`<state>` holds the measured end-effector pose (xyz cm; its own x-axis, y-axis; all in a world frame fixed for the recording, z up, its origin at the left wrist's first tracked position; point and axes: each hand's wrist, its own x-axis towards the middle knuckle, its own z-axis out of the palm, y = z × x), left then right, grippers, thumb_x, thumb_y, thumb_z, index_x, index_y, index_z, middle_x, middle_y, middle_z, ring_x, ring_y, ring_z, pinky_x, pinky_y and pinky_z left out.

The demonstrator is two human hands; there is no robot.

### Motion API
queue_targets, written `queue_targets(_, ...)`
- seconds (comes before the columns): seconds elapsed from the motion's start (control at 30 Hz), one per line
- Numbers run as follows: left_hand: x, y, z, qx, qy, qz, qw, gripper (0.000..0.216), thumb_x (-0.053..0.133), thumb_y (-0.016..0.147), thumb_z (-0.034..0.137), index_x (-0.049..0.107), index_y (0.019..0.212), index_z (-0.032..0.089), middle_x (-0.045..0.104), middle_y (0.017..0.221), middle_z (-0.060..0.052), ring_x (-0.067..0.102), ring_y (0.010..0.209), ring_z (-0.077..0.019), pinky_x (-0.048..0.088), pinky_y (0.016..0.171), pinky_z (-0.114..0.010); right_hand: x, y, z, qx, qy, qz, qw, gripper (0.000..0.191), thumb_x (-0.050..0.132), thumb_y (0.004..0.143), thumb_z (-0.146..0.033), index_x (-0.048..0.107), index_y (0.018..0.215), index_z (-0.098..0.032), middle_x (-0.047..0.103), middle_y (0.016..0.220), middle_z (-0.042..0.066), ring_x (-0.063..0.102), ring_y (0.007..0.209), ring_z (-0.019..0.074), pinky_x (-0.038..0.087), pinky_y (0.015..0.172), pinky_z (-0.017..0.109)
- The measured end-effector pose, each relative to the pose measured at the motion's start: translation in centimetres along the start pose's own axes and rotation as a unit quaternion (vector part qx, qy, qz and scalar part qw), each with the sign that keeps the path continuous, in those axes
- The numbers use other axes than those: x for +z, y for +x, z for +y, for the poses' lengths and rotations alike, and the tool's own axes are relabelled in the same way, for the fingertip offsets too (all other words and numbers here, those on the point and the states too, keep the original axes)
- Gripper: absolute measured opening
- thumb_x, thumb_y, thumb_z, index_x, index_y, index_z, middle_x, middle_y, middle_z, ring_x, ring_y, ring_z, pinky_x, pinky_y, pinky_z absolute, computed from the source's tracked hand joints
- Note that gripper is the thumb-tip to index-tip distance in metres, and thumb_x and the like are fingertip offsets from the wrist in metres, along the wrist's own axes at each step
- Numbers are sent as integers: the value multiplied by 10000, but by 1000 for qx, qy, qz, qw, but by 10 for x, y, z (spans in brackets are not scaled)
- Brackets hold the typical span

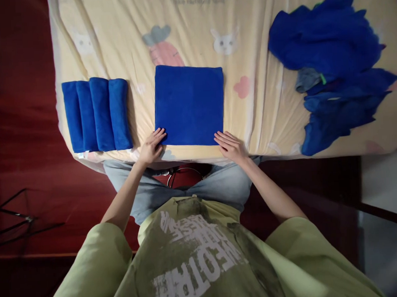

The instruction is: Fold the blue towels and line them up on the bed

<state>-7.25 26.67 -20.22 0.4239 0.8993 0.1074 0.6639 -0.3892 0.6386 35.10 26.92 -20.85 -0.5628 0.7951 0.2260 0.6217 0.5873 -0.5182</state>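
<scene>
A blue cloth (189,105), like a towel, lies flat in a near-square in front of me. My left hand (151,145) rests at its near left corner, fingers stretched over the edge. At the near right corner, my right hand (230,146) lies with its fingers extended on the cloth. Neither hand grips anything that I can see. To the left, several rolled or folded blue cloths (97,115) sit side by side in a row. A loose, crumpled heap of blue cloths (326,40) is on the right.
Everything lies on a cream bed sheet (245,22) printed with rabbits, carrots and hearts. A greyish piece (306,80) shows among the heap. The bed's near edge runs just above my lap. A black metal stand (25,217) is on the reddish floor at left.
</scene>
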Motion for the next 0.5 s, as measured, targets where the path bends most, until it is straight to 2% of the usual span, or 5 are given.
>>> queue_targets(0.1, 4, -2, -4, -3, -22, 69, 997, 426, 453, 970, 182, 696, 1319, 207, 647, 1428, -76, 515, 1434, -249, 419, 1222, -549, 9, -5, 2, 19, 15, 47, 999, 401, 528, 975, -132, 715, 1310, -252, 686, 1365, 37, 615, 1340, 239, 478, 1202, 505)
queue_targets(0.17, 6, -5, -5, 11, -31, 100, 994, 364, 474, 982, 169, 747, 1218, 211, 705, 1341, -67, 581, 1371, -237, 478, 1186, -519, 15, -3, 3, 20, 14, 56, 998, 400, 506, 975, -113, 732, 1276, -252, 693, 1352, 36, 613, 1341, 230, 496, 1183, 494)
queue_targets(0.3, 8, -9, -8, 26, -45, 127, 990, 310, 507, 999, 179, 774, 1150, 225, 741, 1269, -61, 637, 1304, -226, 524, 1145, -481, 23, 2, 8, 6, 17, 64, 998, 443, 440, 981, -88, 733, 1273, -249, 685, 1364, 37, 586, 1369, 212, 498, 1171, 481)
queue_targets(0.5, 13, -11, -11, -16, -29, 144, 989, 304, 501, 1017, 249, 793, 1094, 211, 763, 1208, -85, 680, 1240, -231, 536, 1115, -484, 21, 7, 2, 28, 9, 42, 999, 478, 387, 974, -87, 723, 1281, -233, 673, 1383, 40, 569, 1385, 186, 473, 1175, 487)
